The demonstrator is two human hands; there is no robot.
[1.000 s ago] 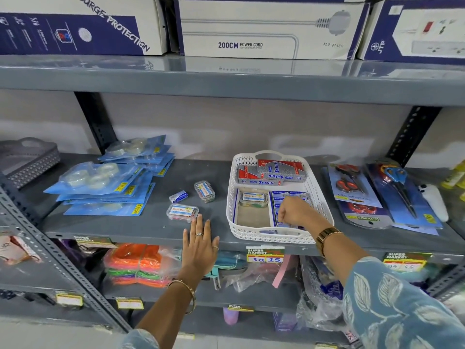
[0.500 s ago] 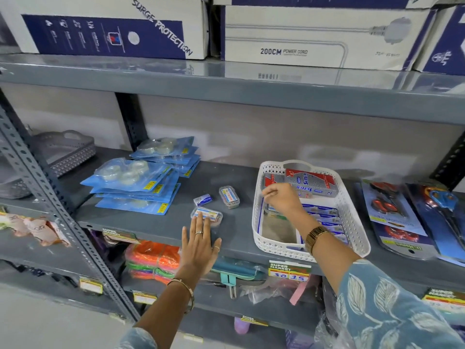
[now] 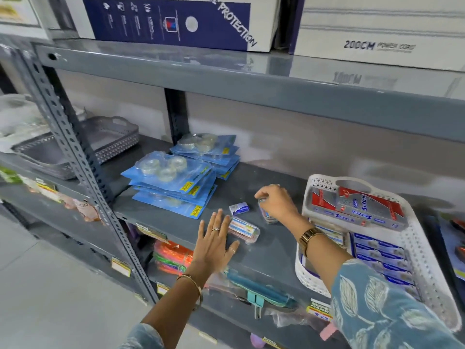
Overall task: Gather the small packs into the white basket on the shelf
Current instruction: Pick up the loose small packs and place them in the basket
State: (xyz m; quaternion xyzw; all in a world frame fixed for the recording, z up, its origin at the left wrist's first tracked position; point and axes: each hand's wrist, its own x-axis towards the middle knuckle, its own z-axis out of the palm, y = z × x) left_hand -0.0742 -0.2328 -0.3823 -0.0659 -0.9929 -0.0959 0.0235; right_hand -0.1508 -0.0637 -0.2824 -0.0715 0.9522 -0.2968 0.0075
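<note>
The white basket [image 3: 425, 250] stands on the grey shelf at the right and holds red-and-silver boxes and several blue packs. Three small packs lie on the shelf to its left: a tiny blue-and-white box [image 3: 239, 208], a clear pack [image 3: 244, 229] in front of it, and another clear pack [image 3: 268, 216] partly under my right hand. My right hand [image 3: 275, 201] is down on that pack with its fingers closing round it. My left hand [image 3: 214, 244] lies flat and spread on the shelf's front edge, fingertips touching the near clear pack.
Two stacks of blue tape blister packs [image 3: 173, 180] lie at the left of the shelf. A grey basket [image 3: 110, 139] sits beyond the slotted upright [image 3: 83, 157]. Large boxes [image 3: 176, 18] fill the shelf above. Scissor cards [image 3: 458, 238] lie right of the white basket.
My right hand has left the white basket and moved left onto a clear small pack on the shelf. The view has swung left. My left hand stays flat on the shelf edge.
</note>
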